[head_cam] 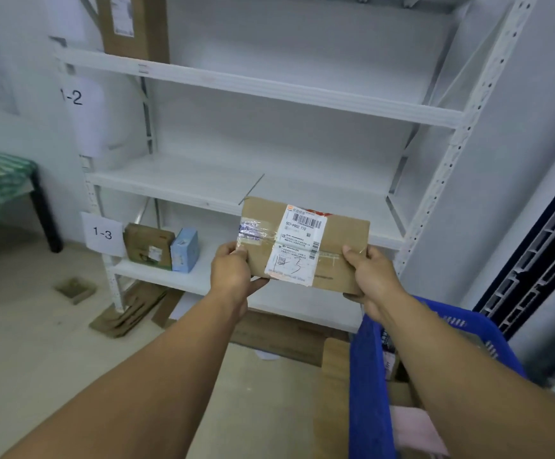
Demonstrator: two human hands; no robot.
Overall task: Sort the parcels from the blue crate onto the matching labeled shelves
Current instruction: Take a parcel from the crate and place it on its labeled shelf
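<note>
A flat brown cardboard parcel (pixel 305 245) is held up in front of the white metal shelving unit (pixel 435 180), at about the height of the gap between the middle and lower shelves. Its upper face carries a white shipping label (pixel 297 246) with a barcode, small printed lines and a handwritten scrawl near the bottom; clear glossy tape (pixel 252 231) runs across the box and over the label, and a strip of red print shows at the top edge. The left hand (pixel 233 273) grips the parcel's lower left corner, thumb on top and fingers beneath; the right hand (pixel 370 276) clasps the lower right corner the same way. The blue plastic crate (pixel 368 376) sits below the right forearm, with other packages inside. On the lower shelf, beside a paper sign reading 1-3 (pixel 103 233), stand a brown cardboard box (pixel 148 245) and a small light-blue box (pixel 185 250).
</note>
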